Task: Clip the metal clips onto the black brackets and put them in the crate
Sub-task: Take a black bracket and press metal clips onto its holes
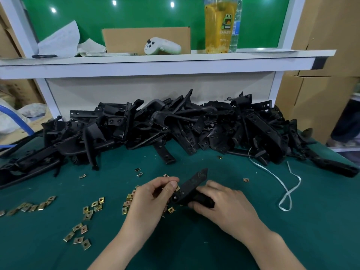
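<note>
A black bracket (191, 187) is held just above the green table, its pointed end aimed up and away. My right hand (220, 201) grips its thick lower end. My left hand (153, 193) pinches a small brass-coloured metal clip (177, 188) against the bracket's left edge; my fingers hide most of the clip. Loose metal clips (89, 211) lie scattered over the table to the left and under my left hand. A large heap of black brackets (175, 125) fills the back of the table. No crate is in view.
A white strap (288, 193) loops on the green table (253, 240) to the right. The shelf (155, 61) above carries a cardboard box, a white controller, papers, a drink cup and a bottle. Cardboard boxes (321, 94) stand at the right.
</note>
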Tool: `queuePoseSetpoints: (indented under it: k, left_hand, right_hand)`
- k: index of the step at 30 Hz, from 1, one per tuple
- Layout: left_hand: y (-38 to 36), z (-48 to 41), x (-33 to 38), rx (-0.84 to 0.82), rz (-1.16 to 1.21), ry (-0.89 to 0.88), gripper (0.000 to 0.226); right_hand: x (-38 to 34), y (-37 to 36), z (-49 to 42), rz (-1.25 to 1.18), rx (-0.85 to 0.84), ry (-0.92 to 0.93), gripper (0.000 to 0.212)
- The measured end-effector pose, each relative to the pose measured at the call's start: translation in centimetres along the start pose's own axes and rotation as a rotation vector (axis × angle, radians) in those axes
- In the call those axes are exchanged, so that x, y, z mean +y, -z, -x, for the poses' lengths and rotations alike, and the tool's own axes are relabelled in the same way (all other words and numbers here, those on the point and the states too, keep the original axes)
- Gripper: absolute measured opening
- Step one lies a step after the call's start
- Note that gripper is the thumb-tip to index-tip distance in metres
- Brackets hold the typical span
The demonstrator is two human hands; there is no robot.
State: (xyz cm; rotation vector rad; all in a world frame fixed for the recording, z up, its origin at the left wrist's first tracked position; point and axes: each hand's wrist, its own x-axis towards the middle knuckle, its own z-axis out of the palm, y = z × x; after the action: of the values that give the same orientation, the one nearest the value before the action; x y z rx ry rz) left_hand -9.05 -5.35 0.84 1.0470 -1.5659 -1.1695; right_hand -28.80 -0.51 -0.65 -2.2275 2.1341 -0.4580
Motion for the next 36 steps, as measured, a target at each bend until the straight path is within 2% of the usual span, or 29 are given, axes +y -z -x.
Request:
queuePoseSetpoints:
  k: [15, 28, 30, 34, 36]
  left_hand:
    - [-1.2, 1.0, 0.0, 0.1, 0.033, -0.011, 0.012]
    - [-1.9, 1.8, -0.1, 0.059, 0.001, -0.019, 0.008]
    - [-1.6, 1.6, -0.1, 0.042, -0.056, -0.018, 0.009]
    - [-0.7, 1.2, -1.0, -0.018, -0.327, -0.076, 0.041]
    - [-0.6, 1.2, -1.5, -0.037, -0.472, -0.126, 0.046]
  right_hand:
    - [0.1, -0.2, -0.1, -0.025, -0.023, -0.027, 0.07]
    - [0.3, -0.2, -0.3, -0.105, -0.011, -0.014, 0.058]
    - [0.3, -0.2, -0.3, -0.101, 0.004, -0.01, 0.059]
    - [0.4, -0.5, -0.3, -0.11, 0.049, -0.015, 0.059]
    - [0.5, -0.5, -0.3, -0.106, 0.054, -0.007, 0.057]
